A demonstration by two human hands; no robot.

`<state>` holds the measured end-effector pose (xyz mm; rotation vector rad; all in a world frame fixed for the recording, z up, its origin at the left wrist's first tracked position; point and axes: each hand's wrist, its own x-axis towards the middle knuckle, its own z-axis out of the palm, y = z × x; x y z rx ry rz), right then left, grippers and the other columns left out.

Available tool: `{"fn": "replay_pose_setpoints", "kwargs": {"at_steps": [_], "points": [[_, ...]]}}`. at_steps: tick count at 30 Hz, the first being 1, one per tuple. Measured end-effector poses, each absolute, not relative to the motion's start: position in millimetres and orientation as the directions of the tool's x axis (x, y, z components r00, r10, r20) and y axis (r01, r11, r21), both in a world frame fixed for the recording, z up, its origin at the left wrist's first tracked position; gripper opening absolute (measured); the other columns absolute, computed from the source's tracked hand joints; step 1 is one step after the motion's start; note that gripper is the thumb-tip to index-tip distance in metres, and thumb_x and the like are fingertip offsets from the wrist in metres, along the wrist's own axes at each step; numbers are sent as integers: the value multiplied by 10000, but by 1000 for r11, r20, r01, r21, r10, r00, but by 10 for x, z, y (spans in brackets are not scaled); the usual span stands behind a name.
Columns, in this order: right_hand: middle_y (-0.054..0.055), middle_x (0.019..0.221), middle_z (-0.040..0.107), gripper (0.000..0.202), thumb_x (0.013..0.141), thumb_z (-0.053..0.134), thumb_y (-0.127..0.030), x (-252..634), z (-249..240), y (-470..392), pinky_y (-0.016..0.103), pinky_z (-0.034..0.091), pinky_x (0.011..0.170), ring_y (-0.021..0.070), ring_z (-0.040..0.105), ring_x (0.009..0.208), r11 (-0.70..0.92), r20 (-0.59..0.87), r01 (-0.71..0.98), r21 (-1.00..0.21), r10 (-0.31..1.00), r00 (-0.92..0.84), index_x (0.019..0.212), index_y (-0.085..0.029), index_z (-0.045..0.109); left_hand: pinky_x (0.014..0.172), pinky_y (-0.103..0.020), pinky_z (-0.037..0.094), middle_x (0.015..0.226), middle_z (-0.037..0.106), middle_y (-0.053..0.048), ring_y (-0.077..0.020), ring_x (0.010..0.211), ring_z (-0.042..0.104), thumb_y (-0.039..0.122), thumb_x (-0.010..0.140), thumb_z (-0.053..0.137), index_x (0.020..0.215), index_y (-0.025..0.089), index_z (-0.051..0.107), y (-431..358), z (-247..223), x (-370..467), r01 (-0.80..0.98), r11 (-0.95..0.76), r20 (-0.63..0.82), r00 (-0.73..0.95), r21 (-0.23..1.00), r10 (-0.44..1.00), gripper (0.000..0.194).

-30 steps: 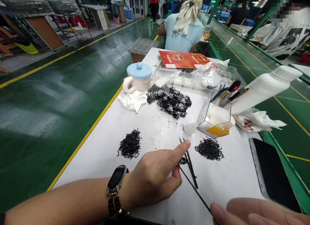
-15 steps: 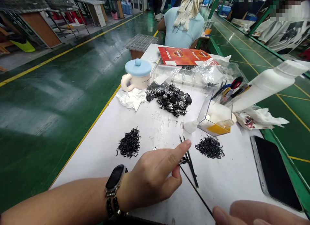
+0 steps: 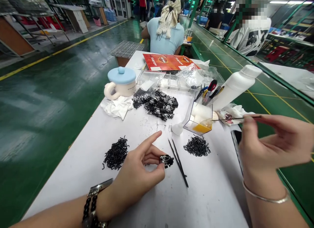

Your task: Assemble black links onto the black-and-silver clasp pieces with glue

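Observation:
My left hand (image 3: pixel 144 165) pinches a small black-and-silver part (image 3: pixel 166 160) between thumb and fingers, its index finger stretched out. Beside that part, black tweezers (image 3: pixel 179 164) lie on the white table. My right hand (image 3: pixel 274 139) is raised at the right, closed on a thin dark rod (image 3: pixel 233 119) whose tip reaches to the small bottle in the clear box (image 3: pixel 198 123). Small curved black pieces form one pile (image 3: pixel 116 153) left of my left hand and another pile (image 3: pixel 197 146) right of the tweezers. Farther back is a heap of shiny black parts (image 3: pixel 160 105).
A lidded mug (image 3: pixel 122 85) and crumpled tissue (image 3: pixel 117 107) stand at the left edge. A white bottle (image 3: pixel 236 87) leans behind the box. A phone (image 3: pixel 236 139) is partly hidden by my right hand. Red printed card (image 3: pixel 169 62) lies at the back; a person (image 3: pixel 165 34) sits beyond.
My right hand has risen from the lower right with the rod, its tip now by the box. My left hand has turned, showing the part it pinches. The view has shifted.

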<state>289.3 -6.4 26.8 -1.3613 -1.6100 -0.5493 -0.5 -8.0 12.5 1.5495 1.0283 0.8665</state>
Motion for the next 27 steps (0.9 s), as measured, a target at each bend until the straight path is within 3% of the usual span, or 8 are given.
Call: {"fn": "replay_pose_setpoints", "kwargs": {"at_steps": [3,5,8,10,12,14,23,27], "points": [[98,865,636,168,786,653,-194,2794,354,-11,496,355,827,314,579,888,35,847,993,-110,527,76,953,-194,632,635,-174,547,841,628,-20,-95,657,618,100,645,625,1349,171,422,-30,156,-2,86,194,-212,361,977,908,736],[115,984,614,198,796,652,-222,2724,385,-26,473,360,833,307,571,946,52,792,995,-87,610,38,988,-187,620,629,-196,537,843,613,-14,-90,635,598,97,632,641,1337,179,434,-2,169,0,31,333,-321,360,942,876,739],[84,977,599,198,803,629,-169,2594,335,-64,391,374,776,235,571,877,375,701,927,-17,666,-256,996,-201,602,674,-223,518,816,592,6,-88,649,586,112,651,654,1305,181,466,32,178,7,-47,455,-409,362,889,838,684],[56,896,602,265,832,535,-73,2472,241,-82,347,346,720,192,544,798,614,466,790,-5,700,-541,1045,-222,590,673,-221,495,764,580,25,-88,653,581,108,650,653,1296,171,472,47,182,11,-84,504,-441,375,860,815,674],[47,854,590,366,835,451,-9,2336,128,-93,325,306,677,176,497,743,708,266,704,-46,688,-675,1083,-243,584,651,-206,466,703,564,45,-80,639,562,95,644,646,1299,156,462,56,187,13,-104,542,-465,395,834,792,683],[42,823,577,365,827,433,0,2221,32,-99,318,285,663,171,457,713,725,191,683,-89,685,-703,1036,-244,605,638,-195,443,666,548,58,-67,617,531,87,644,641,1300,146,457,61,194,14,-113,567,-480,414,816,773,684],[66,855,569,327,837,404,9,2301,53,-113,333,372,690,173,473,753,729,252,658,-188,683,-685,1011,-198,589,622,-211,424,656,541,58,-76,608,519,88,643,647,1276,156,478,97,177,0,-128,592,-492,434,796,755,659],[73,894,589,320,806,521,-23,2354,171,-216,366,469,699,203,558,815,660,522,510,-551,750,-406,1069,-204,534,658,-223,459,644,546,54,-81,608,530,71,631,651,1259,154,496,89,160,-14,-163,610,-496,440,775,749,652]]}}
